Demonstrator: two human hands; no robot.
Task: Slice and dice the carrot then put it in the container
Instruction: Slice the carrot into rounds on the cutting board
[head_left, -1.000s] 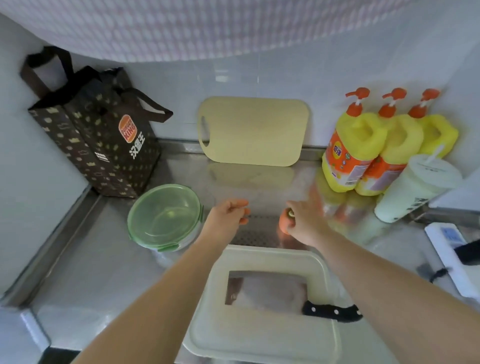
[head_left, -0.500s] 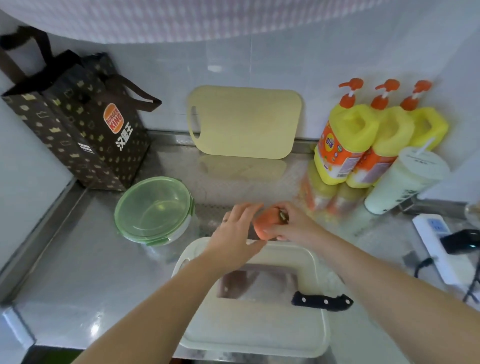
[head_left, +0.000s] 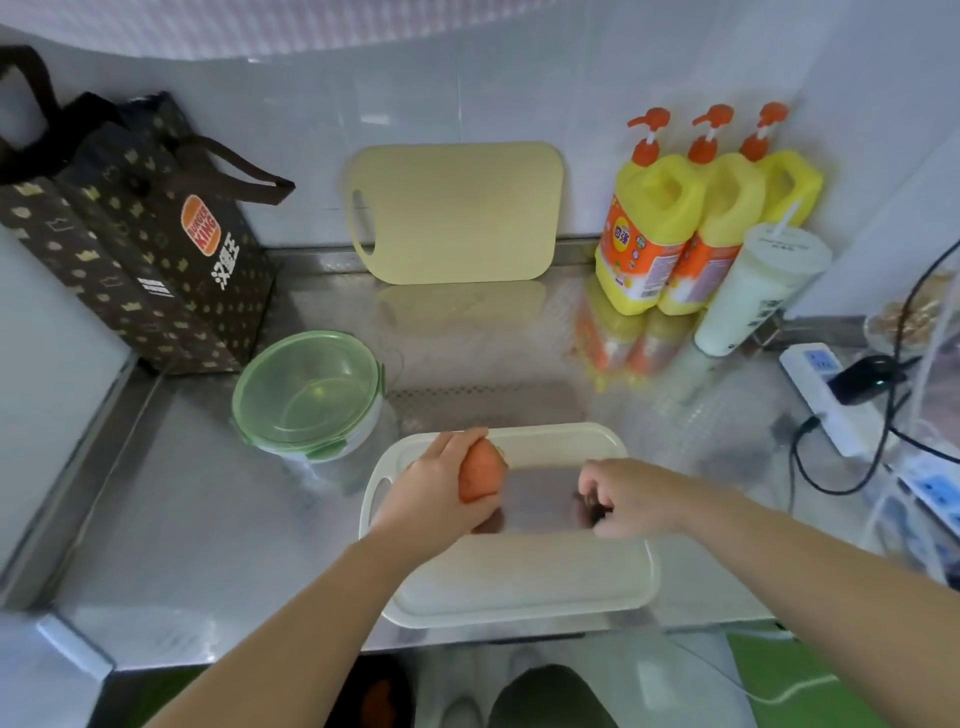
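A: Where is the carrot (head_left: 480, 475)?
B: In the left hand (head_left: 434, 491). The fingers wrap round its stubby orange body over the far-left part of the white cutting board (head_left: 519, 587).
A: And the other hand?
B: The right hand (head_left: 631, 499) is to the right of that grip, over the board's grey middle panel (head_left: 540, 499). Its fingers curl down onto a dark handle (head_left: 592, 512). It is blurred, so I cannot tell whether they have closed on it.
A: The container (head_left: 306, 395)?
B: Left of the grip and a little farther off, on the steel counter (head_left: 208, 519). It is green-topped and sits just off the board's corner.
A: Beyond that?
B: Straight past the grip, a beige board (head_left: 457, 213) leans on the tiled wall (head_left: 519, 93). Far left of the grip stands a brown paper bag (head_left: 140, 249). Far right are three yellow pump bottles (head_left: 654, 228), with a white cup (head_left: 753, 291) beside them.
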